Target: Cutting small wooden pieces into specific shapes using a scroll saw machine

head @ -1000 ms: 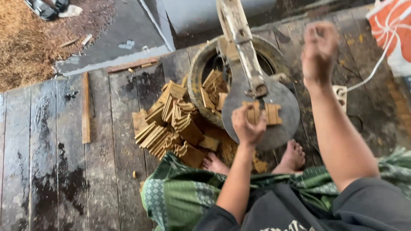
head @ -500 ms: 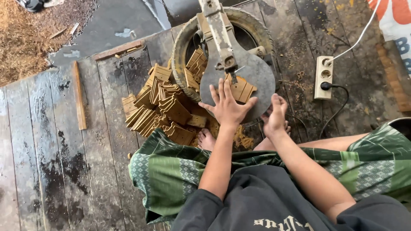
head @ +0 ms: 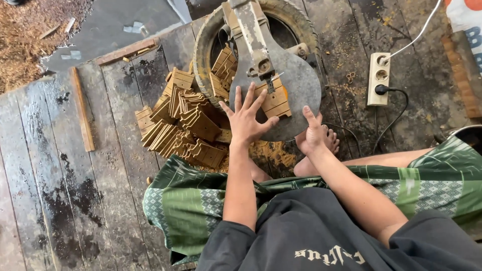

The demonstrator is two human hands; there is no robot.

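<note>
Weathered floor planks (head: 60, 165), dark and damp-stained, carry the whole set-up; the person sits on them with legs folded under a green patterned cloth (head: 201, 200).

Left hand (head: 247, 119): grip apart, fingers spread wide, palm flat on the plate (head: 296, 95), a rounded grey metal worktop. It lies just beside the wood piece (head: 275, 98) resting at the plate's middle, seemingly to steady the stock against the surface.

Right hand (head: 312, 134): grip partly closed on the plate's near edge, thumb up on the rim; whether it pinches anything small there cannot be told. A bare foot (head: 329, 143) sits directly under it.

Arm (head: 251, 30): rusted metal bar running from the top edge down to the plate's centre, ending above the wood piece.

Tyre (head: 211, 45): old rubber ring under the plate, apparently a base; cut pieces stand inside it.

Wood pile (head: 181, 125): notched tan blocks heaped left of the plate, within the left hand's reach.

Sawdust (head: 271, 153): lies below the plate's edge.

Power strip (head: 378, 78): right of the plate, well apart, one black plug in, white cable leading off.

Wood strip (head: 83, 110): loose, far left.
</note>
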